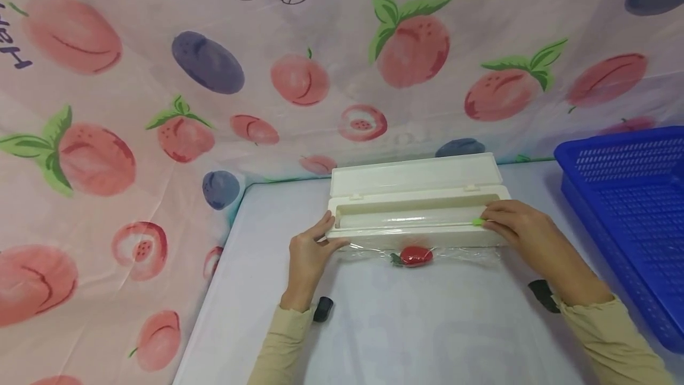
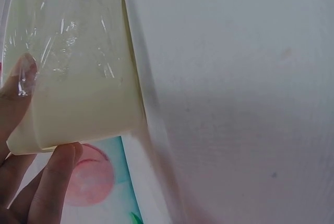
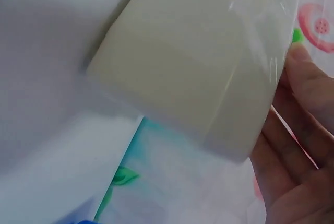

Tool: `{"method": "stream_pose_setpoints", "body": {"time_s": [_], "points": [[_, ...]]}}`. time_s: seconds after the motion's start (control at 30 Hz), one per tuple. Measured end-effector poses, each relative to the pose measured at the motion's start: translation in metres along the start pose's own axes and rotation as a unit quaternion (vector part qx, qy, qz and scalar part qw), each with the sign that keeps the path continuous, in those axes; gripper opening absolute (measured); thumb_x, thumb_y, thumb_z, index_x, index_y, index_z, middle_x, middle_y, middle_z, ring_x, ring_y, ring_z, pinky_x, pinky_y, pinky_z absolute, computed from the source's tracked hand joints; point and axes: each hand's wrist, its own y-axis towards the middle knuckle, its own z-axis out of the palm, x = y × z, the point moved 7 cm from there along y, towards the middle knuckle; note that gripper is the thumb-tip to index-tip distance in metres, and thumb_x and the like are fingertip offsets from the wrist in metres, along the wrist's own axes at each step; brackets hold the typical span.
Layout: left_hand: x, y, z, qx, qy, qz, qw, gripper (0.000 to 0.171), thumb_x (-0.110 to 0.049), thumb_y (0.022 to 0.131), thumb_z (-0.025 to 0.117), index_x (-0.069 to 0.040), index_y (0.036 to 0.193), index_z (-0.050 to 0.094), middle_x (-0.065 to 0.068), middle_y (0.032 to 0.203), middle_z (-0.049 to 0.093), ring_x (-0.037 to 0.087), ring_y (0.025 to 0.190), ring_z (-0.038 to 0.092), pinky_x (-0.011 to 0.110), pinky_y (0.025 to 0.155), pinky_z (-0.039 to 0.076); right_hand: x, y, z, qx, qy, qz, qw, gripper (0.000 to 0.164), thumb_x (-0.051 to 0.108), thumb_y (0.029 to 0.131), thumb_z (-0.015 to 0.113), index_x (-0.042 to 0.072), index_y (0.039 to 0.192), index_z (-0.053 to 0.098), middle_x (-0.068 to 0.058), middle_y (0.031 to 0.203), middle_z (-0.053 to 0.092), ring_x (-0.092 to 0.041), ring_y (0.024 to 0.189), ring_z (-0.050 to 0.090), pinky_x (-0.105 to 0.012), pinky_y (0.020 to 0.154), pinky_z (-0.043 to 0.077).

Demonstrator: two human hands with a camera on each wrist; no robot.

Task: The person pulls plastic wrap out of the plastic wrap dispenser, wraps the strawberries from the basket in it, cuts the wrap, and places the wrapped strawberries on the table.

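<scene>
A white cling film dispenser (image 1: 417, 236) lies on the table with its lid (image 1: 414, 174) raised at the back. Inside is a film roll (image 1: 411, 217); clear film (image 1: 459, 254) hangs over the front. A red strawberry with green leaves (image 1: 416, 256) sits against the front, by the film. My left hand (image 1: 312, 248) grips the dispenser's left end, thumb on its front in the left wrist view. At the right end, my right hand (image 1: 521, 230) holds the small green slide cutter (image 1: 477, 222) at its fingertips. Its other fingers lie along the dispenser's end (image 3: 229, 130) in the right wrist view.
A blue plastic basket (image 1: 582, 195) stands at the right. The table has a white cover (image 1: 406, 337). A fruit-printed cloth (image 1: 320, 28) hangs behind and to the left. A dark camera piece shows at each wrist.
</scene>
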Motion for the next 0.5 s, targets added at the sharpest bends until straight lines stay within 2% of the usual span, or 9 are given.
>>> {"method": "stream_pose_setpoints", "body": {"time_s": [0.1, 0.17, 0.2, 0.23, 0.33, 0.4, 0.43, 0.5], "points": [[0.001, 0.0, 0.0, 0.002, 0.003, -0.005, 1.0, 0.063, -0.017, 0.066, 0.089, 0.001, 0.122, 0.066, 0.011, 0.129, 0.064, 0.024, 0.114, 0.065, 0.019, 0.075, 0.058, -0.004, -0.003, -0.005, -0.005, -0.011, 0.0, 1.0, 0.028, -0.007, 0.067, 0.081, 0.004, 0.092, 0.077, -0.01, 0.103, 0.068, -0.031, 0.098, 0.065, -0.024, 0.092, 0.046], [0.001, 0.0, 0.0, 0.001, 0.005, -0.007, 1.0, 0.063, -0.017, 0.066, 0.088, 0.001, 0.122, 0.066, 0.011, 0.129, 0.064, 0.024, 0.114, 0.065, 0.019, 0.075, 0.058, -0.005, -0.004, -0.007, -0.004, -0.017, -0.002, 1.0, 0.026, -0.007, 0.067, 0.081, 0.003, 0.092, 0.077, -0.01, 0.104, 0.067, -0.03, 0.099, 0.064, -0.016, 0.092, 0.042], [0.0, 0.0, 0.0, 0.001, 0.005, -0.008, 1.0, 0.063, -0.017, 0.066, 0.088, 0.001, 0.122, 0.066, 0.011, 0.129, 0.064, 0.024, 0.114, 0.065, 0.018, 0.075, 0.057, -0.006, -0.004, -0.007, -0.004, -0.018, -0.002, 1.0, 0.026, -0.007, 0.068, 0.081, 0.003, 0.091, 0.077, -0.011, 0.104, 0.066, -0.031, 0.098, 0.064, -0.021, 0.088, 0.044], [0.001, 0.0, 0.0, 0.001, 0.004, -0.009, 0.9999, 0.063, -0.017, 0.066, 0.088, 0.001, 0.122, 0.066, 0.011, 0.129, 0.064, 0.024, 0.115, 0.065, 0.018, 0.075, 0.057, -0.007, -0.005, -0.008, -0.005, -0.016, -0.001, 1.0, 0.025, -0.008, 0.068, 0.081, 0.002, 0.09, 0.077, -0.011, 0.104, 0.066, -0.031, 0.097, 0.064, -0.02, 0.086, 0.044], [0.0, 0.0, 0.0, 0.003, 0.003, -0.005, 1.0, 0.062, -0.015, 0.067, 0.088, 0.003, 0.122, 0.066, 0.012, 0.129, 0.063, 0.025, 0.114, 0.065, 0.017, 0.075, 0.057, -0.012, -0.005, -0.009, -0.009, -0.002, 0.023, 1.0, 0.024, -0.01, 0.068, 0.081, 0.001, 0.089, 0.076, -0.012, 0.102, 0.066, -0.031, 0.093, 0.066, -0.004, 0.082, 0.038], [-0.001, 0.0, 0.0, 0.005, 0.005, -0.001, 1.0, 0.061, -0.013, 0.067, 0.088, 0.004, 0.122, 0.066, 0.013, 0.129, 0.063, 0.026, 0.113, 0.065, 0.017, 0.076, 0.057, -0.015, -0.005, -0.011, -0.009, 0.007, 0.039, 0.999, 0.025, -0.011, 0.068, 0.081, -0.001, 0.09, 0.076, -0.012, 0.101, 0.067, -0.032, 0.091, 0.066, 0.001, 0.081, 0.036], [-0.001, 0.0, 0.0, 0.006, 0.006, 0.002, 1.0, 0.061, -0.013, 0.067, 0.088, 0.004, 0.122, 0.066, 0.014, 0.129, 0.063, 0.027, 0.113, 0.066, 0.017, 0.076, 0.057, -0.017, -0.005, -0.011, -0.006, 0.011, 0.046, 0.999, 0.025, -0.011, 0.069, 0.081, -0.002, 0.091, 0.076, -0.012, 0.1, 0.067, -0.032, 0.091, 0.066, 0.004, 0.081, 0.032], [-0.001, 0.0, 0.0, 0.006, 0.007, 0.003, 1.0, 0.061, -0.012, 0.067, 0.088, 0.004, 0.122, 0.066, 0.014, 0.129, 0.063, 0.027, 0.113, 0.066, 0.017, 0.076, 0.057, -0.019, -0.006, -0.013, 0.003, 0.015, 0.058, 0.998, 0.025, -0.01, 0.071, 0.08, -0.003, 0.095, 0.075, -0.014, 0.1, 0.068, -0.033, 0.092, 0.066, 0.005, 0.081, 0.03]]}}
